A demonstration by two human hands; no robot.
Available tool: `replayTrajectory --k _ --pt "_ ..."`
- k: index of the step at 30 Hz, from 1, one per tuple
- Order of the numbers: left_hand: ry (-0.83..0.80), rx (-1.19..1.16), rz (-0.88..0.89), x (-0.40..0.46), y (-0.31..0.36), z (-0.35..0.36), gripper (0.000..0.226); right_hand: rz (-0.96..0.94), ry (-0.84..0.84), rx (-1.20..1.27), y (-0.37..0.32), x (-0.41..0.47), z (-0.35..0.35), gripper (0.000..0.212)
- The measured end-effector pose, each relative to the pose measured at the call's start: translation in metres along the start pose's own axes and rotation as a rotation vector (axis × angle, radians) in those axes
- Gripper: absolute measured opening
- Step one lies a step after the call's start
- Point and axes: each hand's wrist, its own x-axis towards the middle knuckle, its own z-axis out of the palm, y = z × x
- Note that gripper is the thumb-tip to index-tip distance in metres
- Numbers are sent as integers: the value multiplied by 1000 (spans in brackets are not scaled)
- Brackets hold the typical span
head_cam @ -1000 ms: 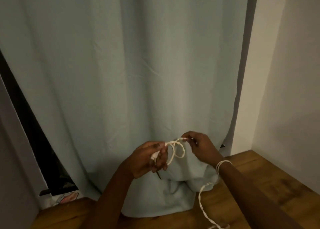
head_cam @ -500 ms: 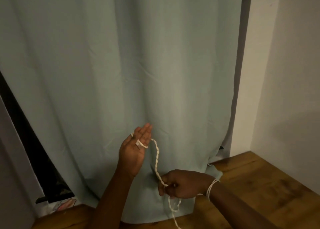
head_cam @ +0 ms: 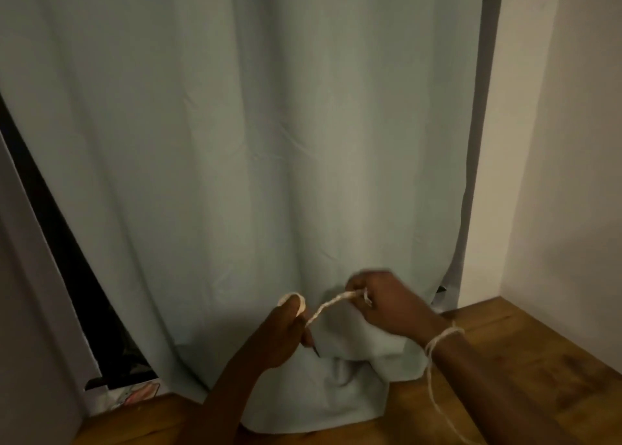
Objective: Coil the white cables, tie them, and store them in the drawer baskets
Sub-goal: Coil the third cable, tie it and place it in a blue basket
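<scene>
Head cam only. I see both hands up in front of the pale curtain [head_cam: 269, 141], low in frame.

Left hand [head_cam: 282, 335]: fingers curled, gripping the white cable [head_cam: 331, 305]. A loop of it wraps over the top of the fingertips, and the strand exits the fist on the side facing the other hand.

Right hand [head_cam: 393, 305]: fingers curled, pinching the cable's other end of that span. Slightly motion-blurred, so I can't tell the exact finger placement.

Between the two grips the cable runs as one short twisted span, rising from the left fist up to the right pinch, close to taut.

Past the right grip: the cable goes round the right wrist in a couple of turns, then hangs down from the wrist as a loose tail over the wooden floor [head_cam: 521, 370] and leaves the frame at the bottom edge.

Curtain hem bunches on the floor just below both hands. White wall [head_cam: 572, 175] beyond the right hand; dark gap [head_cam: 67, 276] well off the left hand's side.
</scene>
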Motion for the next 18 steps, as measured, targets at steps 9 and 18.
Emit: replayTrajectory --k 9,18 --pt "-473 -1220 -8 -2 72 -17 20 33 -69 -645 19 49 -14 29" --pt "-67 -1692 141 19 125 -23 22 220 -57 662 15 23 67 9"
